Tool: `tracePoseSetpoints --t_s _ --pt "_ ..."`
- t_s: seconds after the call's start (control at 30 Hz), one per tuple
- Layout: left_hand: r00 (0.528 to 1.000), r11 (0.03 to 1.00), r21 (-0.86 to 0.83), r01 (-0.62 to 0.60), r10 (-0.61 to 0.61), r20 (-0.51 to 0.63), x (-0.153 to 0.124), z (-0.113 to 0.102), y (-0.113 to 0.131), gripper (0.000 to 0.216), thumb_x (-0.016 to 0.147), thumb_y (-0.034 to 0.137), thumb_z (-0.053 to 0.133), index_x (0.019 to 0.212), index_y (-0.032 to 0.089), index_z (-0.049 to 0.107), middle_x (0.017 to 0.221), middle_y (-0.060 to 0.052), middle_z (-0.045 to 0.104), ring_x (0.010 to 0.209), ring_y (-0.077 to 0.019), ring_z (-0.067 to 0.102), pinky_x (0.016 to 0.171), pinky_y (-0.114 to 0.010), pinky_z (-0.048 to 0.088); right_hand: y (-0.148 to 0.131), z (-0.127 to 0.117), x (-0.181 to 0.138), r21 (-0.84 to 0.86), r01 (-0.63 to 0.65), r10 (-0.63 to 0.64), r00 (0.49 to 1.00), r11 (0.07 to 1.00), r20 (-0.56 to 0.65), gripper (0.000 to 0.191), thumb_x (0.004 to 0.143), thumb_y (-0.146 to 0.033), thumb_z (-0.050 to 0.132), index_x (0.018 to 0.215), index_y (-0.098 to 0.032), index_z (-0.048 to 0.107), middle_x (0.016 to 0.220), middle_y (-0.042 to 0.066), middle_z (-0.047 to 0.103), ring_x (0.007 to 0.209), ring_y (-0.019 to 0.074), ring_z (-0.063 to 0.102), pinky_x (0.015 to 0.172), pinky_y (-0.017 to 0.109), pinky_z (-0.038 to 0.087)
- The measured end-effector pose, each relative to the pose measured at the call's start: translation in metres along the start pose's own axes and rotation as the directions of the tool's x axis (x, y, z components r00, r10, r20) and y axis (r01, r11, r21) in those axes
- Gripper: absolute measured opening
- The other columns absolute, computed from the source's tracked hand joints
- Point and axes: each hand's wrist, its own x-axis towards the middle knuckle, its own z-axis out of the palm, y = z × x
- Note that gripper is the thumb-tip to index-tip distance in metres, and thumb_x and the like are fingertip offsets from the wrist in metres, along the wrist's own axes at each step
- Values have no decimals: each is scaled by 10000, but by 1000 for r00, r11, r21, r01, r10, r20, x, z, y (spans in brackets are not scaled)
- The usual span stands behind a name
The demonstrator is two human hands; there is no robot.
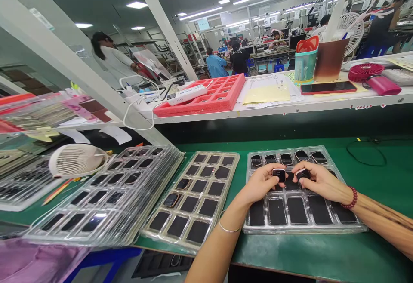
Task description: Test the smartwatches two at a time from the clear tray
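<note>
My left hand (262, 183) is closed around the sides of a small smartwatch body (279, 175) with a dark face and a pale metal rim. A second smartwatch body (302, 173) is pinched between the fingers of my right hand (324, 180). Both are held above a clear plastic tray (305, 230) with dark-lined pockets. Several watch bodies lie in that tray's back row, and its front row shows bare dark pockets. Left of my left arm lies another clear tray (206, 212), with two watch bodies (171, 199) in its left column.
A tall stack of clear trays (124, 227) stands further left, with a white fan (75, 161) behind it. On the shelf above are a red foam tray (226, 98), papers, a phone (328, 87) and cups. A black cable (368, 162) lies at the right. Several people work beyond.
</note>
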Motion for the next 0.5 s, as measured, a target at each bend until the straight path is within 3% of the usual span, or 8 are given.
tracePoseSetpoints --t_s 0.2,0.5 --pt "1000 1000 7 -8 8 4 2 -2 -4 368 777 201 576 1141 159 544 992 -97 661 743 -156 662 561 -200 406 0 0 -1 -35 21 -21 1000 999 -3 233 791 -137 479 1014 -181 531 920 45 635 821 163 602 602 252 445" --pt "1000 1000 -22 14 -15 -18 1 1 1 423 713 120 587 1131 160 542 993 -91 656 759 -159 650 587 -209 407 0 -1 0 24 32 -33 999 999 30 291 790 -146 499 1078 -184 510 1005 63 617 890 183 596 681 279 489"
